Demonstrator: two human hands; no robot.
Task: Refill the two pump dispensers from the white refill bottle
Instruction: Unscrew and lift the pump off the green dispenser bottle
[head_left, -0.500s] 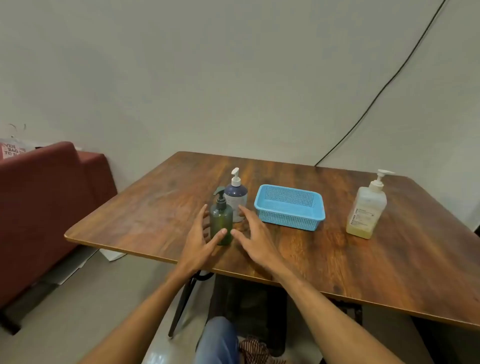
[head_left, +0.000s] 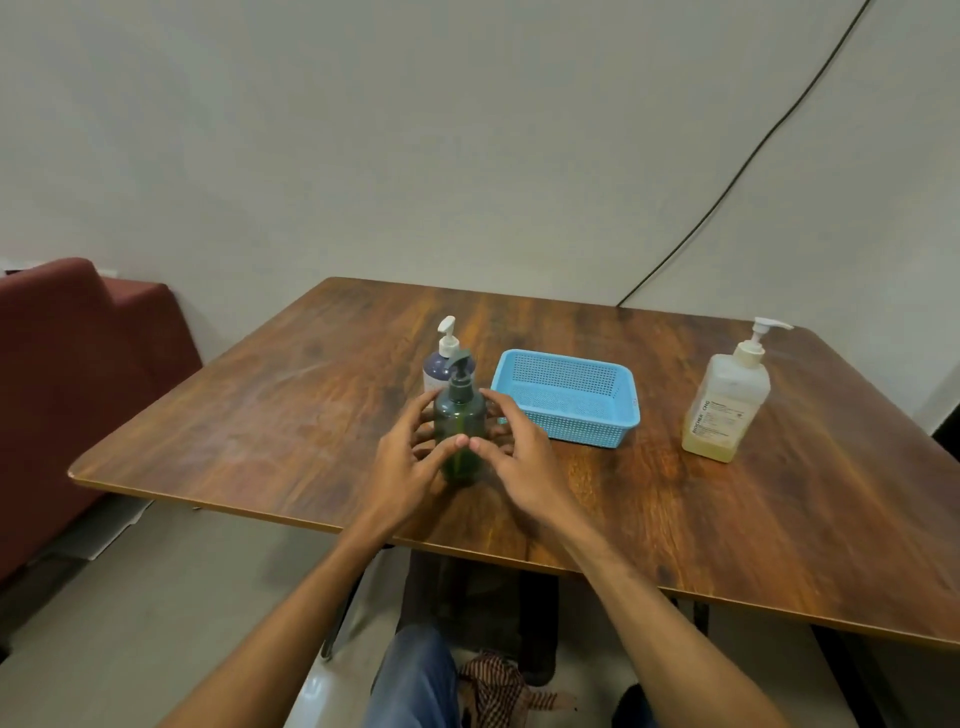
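A dark green pump dispenser stands upright on the wooden table, near its front edge. My left hand and my right hand wrap it from either side, with the thumbs meeting on its front. Right behind it stands a dark blue dispenser with a white pump, partly hidden by the green one. The white refill bottle, with a pump top and yellowish liquid low inside, stands apart at the right of the table.
An empty blue plastic basket sits just right of the two dispensers, close to my right hand. A dark red sofa is at the left beyond the table. A black cable runs down the wall.
Both hands have moved forward and closed around the green dispenser; before, they lay open on either side of it.
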